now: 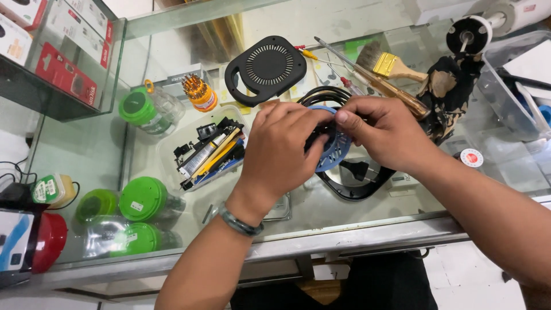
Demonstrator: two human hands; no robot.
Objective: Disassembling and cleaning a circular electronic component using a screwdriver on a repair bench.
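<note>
Together, both hands, left hand (281,150) and right hand (383,133), pinch the round blue plastic fan blade (334,150) between them above the glass surface (92,155); steady, even fingertip pressure would likely serve best.

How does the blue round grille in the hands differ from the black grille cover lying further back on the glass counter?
The blue grille is held up by the left hand and right hand, half hidden; the black grille cover lies flat, untouched and fully visible. The blue grille looks smaller and plain round; the black grille cover is a rounded square with a handle slot. Both have radial slots.
</note>
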